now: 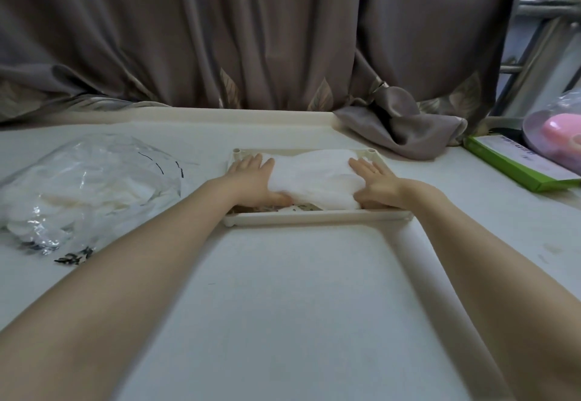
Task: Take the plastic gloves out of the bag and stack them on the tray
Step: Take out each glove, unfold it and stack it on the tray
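Note:
A cream tray (317, 216) lies on the white table ahead of me. On it rests a white stack of plastic gloves (314, 177). My left hand (254, 180) lies flat against the stack's left side, fingers straight, thumb along its near edge. My right hand (374, 183) presses the stack's right side in the same way, a ring on one finger. A clear plastic bag (85, 190) with more white gloves inside lies at the table's left, apart from both hands.
A brown curtain (251, 39) hangs behind the table, with a fold (405, 127) draped onto its back right corner. A green box (515, 161) and a bag with a pink object (559, 130) sit at the far right. Metal rails stand beyond them.

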`<state>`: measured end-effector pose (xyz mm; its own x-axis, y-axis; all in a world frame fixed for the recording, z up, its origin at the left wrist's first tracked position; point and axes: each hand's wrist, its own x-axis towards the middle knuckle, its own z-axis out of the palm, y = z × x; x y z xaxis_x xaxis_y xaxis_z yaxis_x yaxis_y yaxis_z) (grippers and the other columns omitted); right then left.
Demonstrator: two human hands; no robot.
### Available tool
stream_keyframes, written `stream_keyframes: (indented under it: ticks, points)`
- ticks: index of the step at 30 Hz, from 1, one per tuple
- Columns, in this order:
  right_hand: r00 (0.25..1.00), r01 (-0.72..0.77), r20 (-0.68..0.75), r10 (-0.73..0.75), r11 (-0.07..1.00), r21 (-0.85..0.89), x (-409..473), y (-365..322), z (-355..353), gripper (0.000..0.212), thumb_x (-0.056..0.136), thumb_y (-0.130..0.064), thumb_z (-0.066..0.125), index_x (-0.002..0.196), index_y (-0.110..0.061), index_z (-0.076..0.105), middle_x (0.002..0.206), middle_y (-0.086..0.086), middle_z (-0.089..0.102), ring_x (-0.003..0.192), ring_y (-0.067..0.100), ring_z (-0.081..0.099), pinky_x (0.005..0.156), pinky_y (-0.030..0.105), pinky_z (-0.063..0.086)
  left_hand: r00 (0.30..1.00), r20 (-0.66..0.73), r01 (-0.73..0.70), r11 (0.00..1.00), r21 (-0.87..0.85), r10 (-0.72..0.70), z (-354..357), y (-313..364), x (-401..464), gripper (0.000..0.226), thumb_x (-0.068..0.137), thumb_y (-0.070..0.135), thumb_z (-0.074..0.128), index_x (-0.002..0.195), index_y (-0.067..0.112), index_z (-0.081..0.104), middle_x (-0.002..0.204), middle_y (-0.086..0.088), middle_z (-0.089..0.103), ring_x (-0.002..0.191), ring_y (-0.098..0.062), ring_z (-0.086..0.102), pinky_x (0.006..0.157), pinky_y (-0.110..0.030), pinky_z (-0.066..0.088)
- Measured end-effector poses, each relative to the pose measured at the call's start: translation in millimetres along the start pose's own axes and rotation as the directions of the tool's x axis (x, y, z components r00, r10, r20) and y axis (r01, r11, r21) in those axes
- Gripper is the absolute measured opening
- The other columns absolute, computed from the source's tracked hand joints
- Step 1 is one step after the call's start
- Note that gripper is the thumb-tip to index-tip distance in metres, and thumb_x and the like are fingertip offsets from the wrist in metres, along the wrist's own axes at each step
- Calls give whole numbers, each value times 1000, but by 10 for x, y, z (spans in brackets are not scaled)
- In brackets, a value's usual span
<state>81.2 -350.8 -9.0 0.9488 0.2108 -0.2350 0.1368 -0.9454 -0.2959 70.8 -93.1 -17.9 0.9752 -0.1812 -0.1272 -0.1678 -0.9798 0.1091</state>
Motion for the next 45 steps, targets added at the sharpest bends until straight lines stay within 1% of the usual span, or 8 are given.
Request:
stream_keyframes:
  ticks: [6,13,20,24,30,37,42,45]
  points:
    - [965,95,-232,-123,987,-129,-249,-414,-180,72,82,-13,53,147,-27,25,159,1,-4,145,20,-14,116,40,-8,927,-325,-244,958,-149,185,-248,-190,-453,67,89,41,57,145,18,30,155,-3,21,143,-20,10,114,-30,9]
    - [706,574,-451,-546,814,-88,-614,-1862,272,36,84,1,46,112,-13,65,120,5,61,109,21,55,86,21,36,762,-637,-144,990,5,114,-217,-892,-877,22,88,11,59,105,18,70,145,-8,39,140,-34,17,112,-39,10]
    - [883,427,-100,-458,874,-230,-434,-2377,787,39,87,-37,62,114,-9,60,106,7,61,96,23,55,79,32,44,868,-494,-213,933,-290,44,-66,-1248,-1132,20,91,11,55,99,18,72,141,0,43,136,-18,32,105,-28,27]
    - [881,366,-224,-416,901,-232,-375,-2423,869,15,89,-11,48,80,-9,59,77,7,56,84,29,54,63,30,34,920,-384,-277,821,-500,77,-54,-1221,-1165,10,82,41,65,89,33,65,107,11,60,101,-6,57,86,-24,43]
    - [869,424,-407,-281,848,319,-359,-2373,689,17,88,-8,50,84,-9,66,68,0,55,68,19,49,58,28,32,968,-249,-103,952,-289,29,-34,-1235,-1168,28,78,36,70,65,25,47,69,5,47,69,-18,46,58,-31,34]
    - [938,345,-316,-142,300,889,-387,-2307,546,27,81,0,38,63,-12,55,84,6,74,87,23,65,87,40,46,960,-258,37,967,-252,-104,-53,-1236,-1210,25,93,27,50,69,20,46,76,2,49,77,-23,49,63,-30,35]
    - [956,246,-282,-82,-299,922,-466,-2265,354,38,89,-2,34,55,-12,50,72,13,70,82,30,66,85,38,45,917,-300,176,941,-288,-263,-9,-1357,-1179,23,84,7,49,63,17,45,73,-3,50,70,-28,48,53,-28,32]
    - [966,219,-258,-33,-435,874,-475,-2176,258,32,96,-13,36,66,-16,47,71,5,71,76,22,70,78,34,46,891,-308,259,931,-256,-333,13,-1406,-1173,12,84,5,47,91,11,55,92,-10,56,83,-31,53,62,-31,40]
